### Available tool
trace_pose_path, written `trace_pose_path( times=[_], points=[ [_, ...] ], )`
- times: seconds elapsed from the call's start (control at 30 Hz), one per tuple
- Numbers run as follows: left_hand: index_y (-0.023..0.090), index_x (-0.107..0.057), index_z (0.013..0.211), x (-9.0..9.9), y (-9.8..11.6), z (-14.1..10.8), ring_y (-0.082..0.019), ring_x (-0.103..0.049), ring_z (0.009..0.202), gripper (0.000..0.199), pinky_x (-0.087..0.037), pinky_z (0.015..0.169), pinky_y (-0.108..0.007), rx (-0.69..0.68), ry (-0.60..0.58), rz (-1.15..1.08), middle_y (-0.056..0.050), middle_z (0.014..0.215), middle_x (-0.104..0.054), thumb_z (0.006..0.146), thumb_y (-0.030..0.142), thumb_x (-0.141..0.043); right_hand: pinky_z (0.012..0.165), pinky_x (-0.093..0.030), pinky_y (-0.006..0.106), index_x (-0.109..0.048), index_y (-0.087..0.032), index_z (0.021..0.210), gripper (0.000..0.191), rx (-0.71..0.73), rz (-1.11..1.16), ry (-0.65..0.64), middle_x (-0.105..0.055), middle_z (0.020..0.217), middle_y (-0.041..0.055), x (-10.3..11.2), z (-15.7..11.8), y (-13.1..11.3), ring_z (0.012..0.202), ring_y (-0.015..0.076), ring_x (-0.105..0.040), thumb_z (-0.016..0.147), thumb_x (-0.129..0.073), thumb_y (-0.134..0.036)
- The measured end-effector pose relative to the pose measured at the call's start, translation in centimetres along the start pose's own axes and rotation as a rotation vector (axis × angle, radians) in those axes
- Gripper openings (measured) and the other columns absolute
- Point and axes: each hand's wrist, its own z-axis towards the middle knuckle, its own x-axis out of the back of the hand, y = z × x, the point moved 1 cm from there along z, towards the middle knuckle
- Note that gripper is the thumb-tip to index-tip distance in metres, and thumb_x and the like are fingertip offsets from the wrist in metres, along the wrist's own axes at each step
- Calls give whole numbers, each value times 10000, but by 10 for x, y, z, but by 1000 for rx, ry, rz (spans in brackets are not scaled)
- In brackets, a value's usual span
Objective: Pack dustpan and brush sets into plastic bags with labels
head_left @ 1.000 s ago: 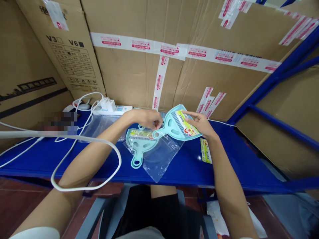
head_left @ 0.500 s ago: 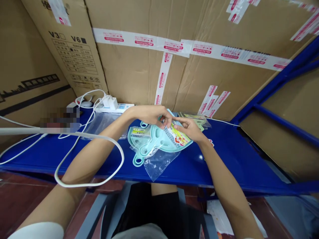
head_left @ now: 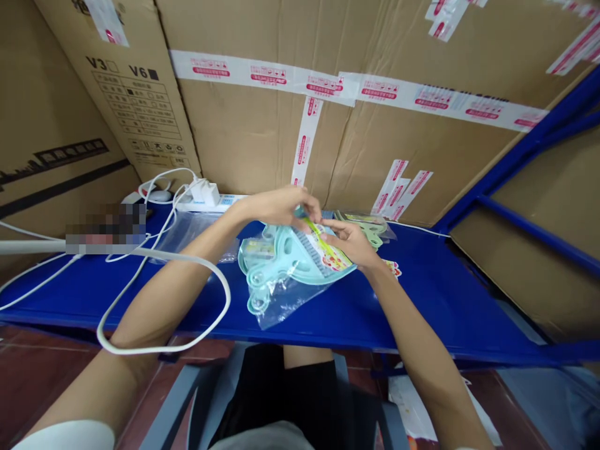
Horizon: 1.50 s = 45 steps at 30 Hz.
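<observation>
A mint-green mini dustpan [head_left: 288,250] with a matching brush lies tilted over the blue table, its rounded handles toward me. Across it sits a colourful printed card [head_left: 335,255] with a yellow strip. My left hand [head_left: 293,206] curls over the far edge, thumb and fingers closed on the card's upper end. At the right edge, my right hand [head_left: 351,240] grips the dustpan, thumb over the card. Clear plastic bag [head_left: 285,303] shows below the dustpan. Another bagged green set [head_left: 255,250] lies partly underneath, to the left.
More bagged green sets [head_left: 370,226] lie behind my right hand, and small printed cards [head_left: 392,269] beside it. A power strip [head_left: 229,201] with white cables and flat clear bags [head_left: 187,234] is at the left. Cardboard [head_left: 253,137] walls the back; a white cable loop [head_left: 225,300] crosses my left forearm.
My left hand has shifted slightly left and up, its fingers now at the card's yellow end. The dustpan and card have turned a little, and the clear bag has moved left beneath them.
</observation>
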Motion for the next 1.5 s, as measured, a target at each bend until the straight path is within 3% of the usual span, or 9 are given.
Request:
trace_pose_path(
  times=[0.17, 0.23, 0.3, 0.43, 0.57, 0.83, 1.03, 1.23, 1.5],
  points=[
    [141, -741, 1070, 42, -6, -26, -218, -668, 1052, 298, -486, 944, -331, 147, 739, -111, -73, 1084, -746, 957, 416, -718, 1010, -641, 488, -709, -293, 1412, 633, 121, 81, 283, -715, 1420, 89, 9, 5, 0, 1201, 295, -734, 831, -840, -508],
    [138, -717, 1095, 50, -16, -38, -200, -683, 1032, 355, -502, 920, -311, 202, 908, -243, -79, 1083, -738, 1008, 475, -647, 1051, -624, 503, -671, -290, 1460, 670, 158, 86, 378, -703, 1436, 92, 18, 7, 3, 1239, 300, -717, 845, -815, -513],
    [139, -719, 1088, 49, -32, -50, -192, -706, 928, 452, -535, 840, -302, 294, 865, -388, -114, 1059, -748, 1028, 565, -580, 1066, -617, 508, -645, -269, 1488, 712, 176, 103, 437, -716, 1413, 104, 27, 10, 7, 1231, 302, -722, 839, -807, -514],
    [132, -758, 1163, 24, -67, -73, -263, -756, 906, 647, -593, 783, -339, 541, 431, -591, -176, 1068, -785, 970, 720, -567, 1070, -614, 505, -617, -242, 1511, 741, 182, 101, 480, -690, 1453, 116, 33, 14, 15, 1267, 308, -705, 842, -782, -516],
    [165, -701, 1363, -12, -83, -84, -342, -777, 1017, 722, -616, 868, -416, 445, 198, -922, -209, 1182, -782, 960, 747, -558, 1112, -583, 501, -621, -261, 1505, 697, 234, 85, 603, -621, 1544, 93, 30, 16, 21, 1383, 306, -626, 858, -760, -478],
    [223, -565, 1530, -77, -71, -80, -507, -435, 1504, 942, -369, 1204, -689, 132, 244, -1404, -214, 1605, -522, 777, 745, -786, 1228, -469, 495, -479, -259, 1624, 714, 259, -69, 731, -565, 1599, 78, 28, 15, 24, 1474, 277, -534, 950, -640, -431],
    [220, -561, 1511, -70, -56, -79, -540, -330, 1548, 1008, -381, 1201, -703, 79, 358, -1417, -197, 1688, -411, 711, 779, -813, 1235, -462, 515, -383, -293, 1675, 723, 310, -182, 808, -558, 1604, 51, 31, 13, 24, 1499, 277, -503, 990, -571, -429],
    [180, -630, 1400, -66, -59, -78, -404, -497, 1493, 547, -404, 1247, -584, 175, 616, -1322, -188, 1504, -618, 885, 295, -776, 1137, -573, 513, -484, -302, 1623, 653, 326, -231, 665, -595, 1569, 55, 31, 15, 24, 1462, 301, -551, 995, -577, -459],
    [210, -710, 1287, -66, -75, -79, -357, -664, 1308, 442, -546, 1113, -551, 299, 520, -1304, -152, 1331, -730, 995, 527, -613, 1179, -533, 562, -694, -273, 1441, 563, 277, -152, 417, -681, 1470, 59, 25, 8, 5, 1339, 325, -654, 900, -754, -414]
  ],
)
